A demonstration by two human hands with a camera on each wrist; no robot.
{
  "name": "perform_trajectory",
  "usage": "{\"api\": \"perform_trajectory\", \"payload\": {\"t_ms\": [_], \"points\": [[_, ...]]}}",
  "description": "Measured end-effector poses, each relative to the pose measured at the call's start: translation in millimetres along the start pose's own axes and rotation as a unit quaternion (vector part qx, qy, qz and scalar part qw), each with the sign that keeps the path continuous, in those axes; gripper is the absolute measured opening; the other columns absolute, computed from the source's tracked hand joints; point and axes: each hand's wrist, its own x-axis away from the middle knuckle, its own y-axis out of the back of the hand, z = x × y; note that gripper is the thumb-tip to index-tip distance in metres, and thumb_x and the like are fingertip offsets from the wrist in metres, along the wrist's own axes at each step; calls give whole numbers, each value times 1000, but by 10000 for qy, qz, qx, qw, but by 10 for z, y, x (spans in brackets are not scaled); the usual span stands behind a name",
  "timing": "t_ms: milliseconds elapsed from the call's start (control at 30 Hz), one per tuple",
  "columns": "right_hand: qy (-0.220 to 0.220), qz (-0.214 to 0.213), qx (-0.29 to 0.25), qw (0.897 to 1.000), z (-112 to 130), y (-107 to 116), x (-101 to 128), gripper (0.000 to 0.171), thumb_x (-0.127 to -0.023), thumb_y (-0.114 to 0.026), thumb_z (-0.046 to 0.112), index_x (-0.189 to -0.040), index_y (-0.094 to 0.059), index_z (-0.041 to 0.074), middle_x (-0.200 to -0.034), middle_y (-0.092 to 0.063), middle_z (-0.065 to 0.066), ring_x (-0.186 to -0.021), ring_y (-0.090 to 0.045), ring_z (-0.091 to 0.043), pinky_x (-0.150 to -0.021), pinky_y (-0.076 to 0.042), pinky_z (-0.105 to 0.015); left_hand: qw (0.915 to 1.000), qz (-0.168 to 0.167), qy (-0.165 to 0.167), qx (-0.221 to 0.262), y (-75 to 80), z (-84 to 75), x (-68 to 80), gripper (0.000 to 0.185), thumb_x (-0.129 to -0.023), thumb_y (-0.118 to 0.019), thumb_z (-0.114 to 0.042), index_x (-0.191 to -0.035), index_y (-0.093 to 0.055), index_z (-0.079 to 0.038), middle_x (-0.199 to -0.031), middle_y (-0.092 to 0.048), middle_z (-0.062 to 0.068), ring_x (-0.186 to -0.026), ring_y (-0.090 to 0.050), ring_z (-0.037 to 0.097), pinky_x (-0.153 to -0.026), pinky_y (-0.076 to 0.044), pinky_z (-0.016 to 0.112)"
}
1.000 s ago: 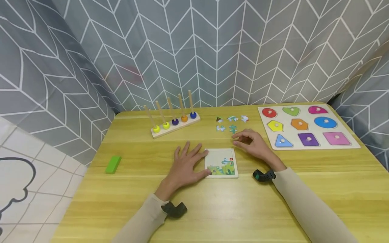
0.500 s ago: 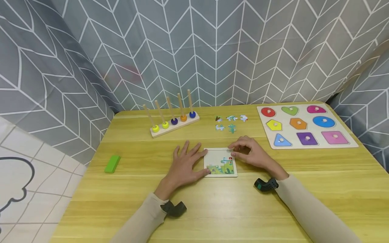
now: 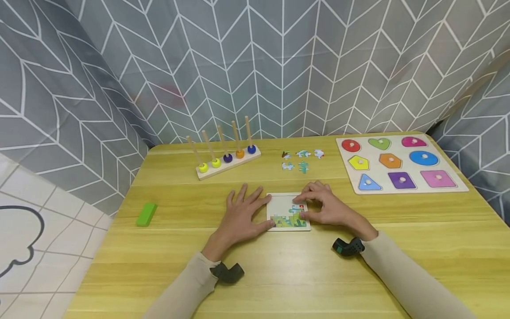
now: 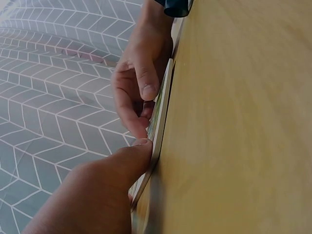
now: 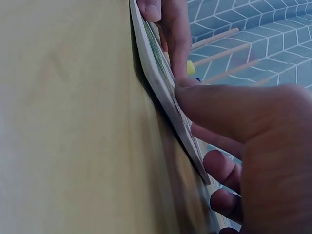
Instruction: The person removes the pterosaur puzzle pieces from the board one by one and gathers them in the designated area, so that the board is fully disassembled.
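Observation:
A small square puzzle tray [image 3: 280, 200] lies on the table, its lower part and right side filled with green and blue puzzle pieces [image 3: 284, 220]. My left hand [image 3: 241, 221] rests spread at its left side, thumb tip on the lower left corner and index tip at the upper left. My right hand [image 3: 328, 207] reaches over the right side with curved fingers. Its index tip and thumb bracket a puzzle piece with a red spot [image 3: 301, 207]. In the right wrist view the right thumb [image 5: 209, 105] lies on the tray's edge.
Several loose puzzle pieces [image 3: 303, 153] lie behind the tray. A peg stand [image 3: 229, 165] with coloured beads stands back left, and a shape board [image 3: 376, 166] with knobbed shapes lies back right. A green block [image 3: 146, 214] is at the left. A patterned curtain [image 3: 255, 66] hangs behind.
My right hand has come from beyond the tray's upper right corner down and left onto its right side. The left hand stays in place at the tray.

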Motion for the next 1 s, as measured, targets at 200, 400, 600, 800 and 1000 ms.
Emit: {"api": "perform_trajectory", "payload": {"t_ms": [200, 400, 600, 800, 1000], "points": [[23, 100, 213, 9997, 42, 3, 4, 35, -79, -87, 23, -114, -78, 23, -106, -61, 6, -105, -43, -12, -86, -22, -39, 10000, -32, -18, -26, -7, 0, -7, 73, -89, -57, -69, -153, -46, -36, -167, -33, -1, -159, -10, 40, -121, -6, 69], [138, 144, 304, 9993, 54, -12, 2, 32, -79, -87, 22, -110, -79, 24, -104, -60, 7, -103, -44, -11, -85, -22, -37, 10000, -28, -30, -54, -12, 2, -5, 73, -89, -56, -69, -154, -45, -36, -167, -32, -2, -159, -10, 40, -121, -6, 69], [230, 159, 182, 9994, 53, -10, -3, 31, -80, -87, 21, -109, -78, 24, -102, -62, 7, -104, -46, -11, -84, -22, -36, 10000, 7, -15, -47, -16, 8, -5, 74, -89, -56, -70, -154, -45, -37, -168, -32, -2, -159, -10, 39, -121, -6, 69], [225, 265, -34, 9994, 48, 6, -6, 34, -81, -86, 21, -113, -75, 26, -101, -67, 11, -101, -47, -10, -82, -21, -33, 10000, -42, -31, -43, -21, 11, -6, 74, -89, -57, -70, -153, -45, -37, -167, -32, -2, -159, -10, 40, -121, -6, 69], [119, 421, -111, 9990, 60, 23, -10, 33, -83, -84, 21, -115, -76, 25, -102, -67, 12, -100, -47, -9, -82, -21, -32, 10000, -78, -34, -38, -18, 7, 3, 74, -89, -57, -70, -153, -46, -36, -167, -33, -2, -159, -11, 40, -121, -6, 69]]}}
